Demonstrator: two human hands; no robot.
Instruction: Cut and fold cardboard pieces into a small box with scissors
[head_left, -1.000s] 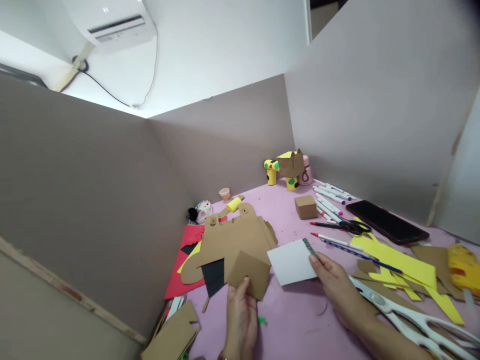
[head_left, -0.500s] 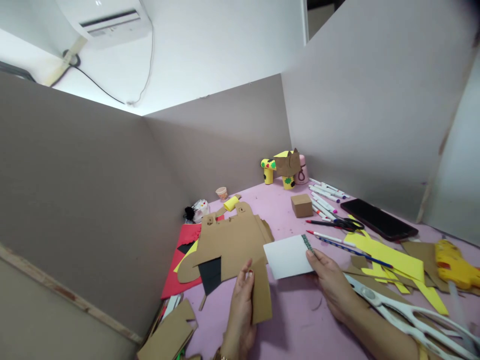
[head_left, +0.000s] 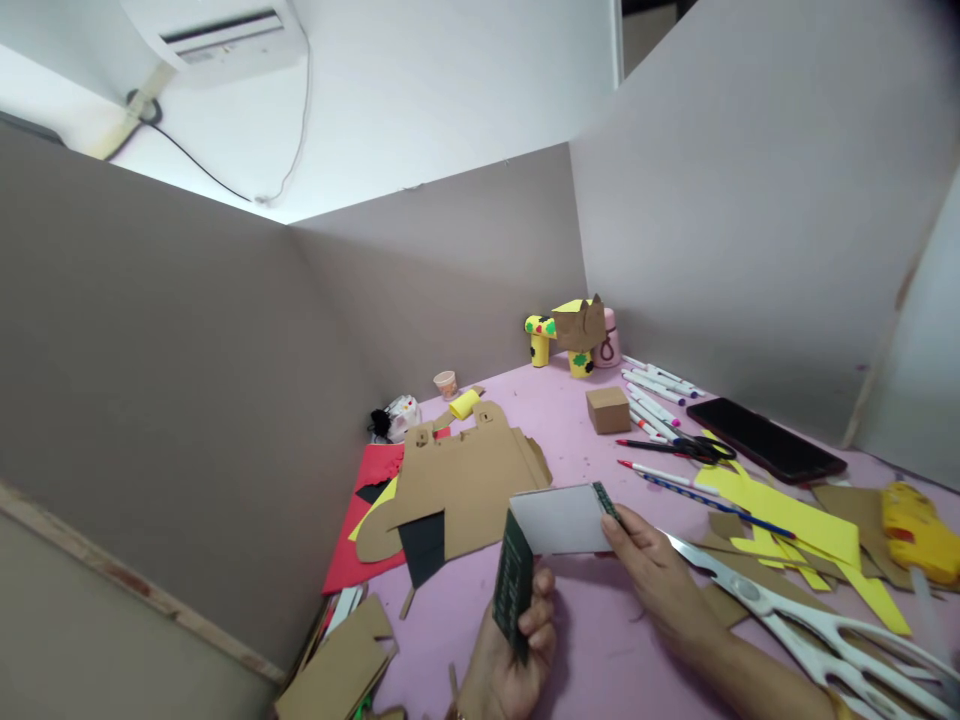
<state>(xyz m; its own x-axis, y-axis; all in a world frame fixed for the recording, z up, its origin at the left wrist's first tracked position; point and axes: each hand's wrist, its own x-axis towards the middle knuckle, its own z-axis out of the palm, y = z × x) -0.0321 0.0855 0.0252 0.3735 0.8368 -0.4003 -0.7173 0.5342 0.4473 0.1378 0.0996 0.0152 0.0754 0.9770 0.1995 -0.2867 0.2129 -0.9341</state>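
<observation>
My left hand [head_left: 521,655] is closed around a dark green card piece [head_left: 512,585] with faint pale markings, held upright and facing left. Between the thumb and fingers of my right hand [head_left: 652,565] is a white card [head_left: 559,520] with a green patterned edge strip. The two pieces meet at a corner; whether they are joined I cannot tell. Just beyond them lies a large brown cardboard cutout [head_left: 469,485], partly covered by the white card. White-handled scissors [head_left: 757,595] rest under and beside my right forearm.
Yellow paper [head_left: 810,520], pens, a phone [head_left: 765,438] and a yellow glue gun [head_left: 919,530] lie at the right. A small cardboard box [head_left: 608,411] sits mid-table. At the back stands a yellow spotted model [head_left: 574,335]. Cardboard scraps [head_left: 337,660] lie front left. Grey partitions [head_left: 465,270] surround the table.
The piece in my left hand has turned from its brown side to its dark green side. My right hand has tilted the white card and brought it against that piece.
</observation>
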